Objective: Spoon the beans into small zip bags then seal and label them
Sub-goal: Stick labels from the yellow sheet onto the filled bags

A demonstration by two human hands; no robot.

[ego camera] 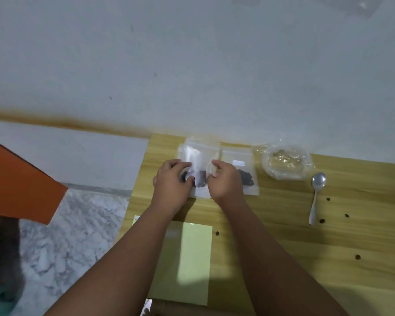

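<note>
A small clear zip bag point(200, 169) with dark beans in its lower part lies at the far edge of the wooden table point(306, 236). My left hand point(172, 179) pinches its left side and my right hand point(224, 179) pinches its right side. Just to the right lies a second zip bag point(244, 169) holding dark beans, with a white label on its front. Further right a metal spoon point(317, 195) rests on the table, bowl pointing away from me.
A crumpled clear plastic bag point(285, 161) sits at the back right. A pale green sheet point(187, 263) lies near the front edge. A few loose beans point(328, 199) are scattered near the spoon. An orange board point(16, 185) stands left over the marble floor.
</note>
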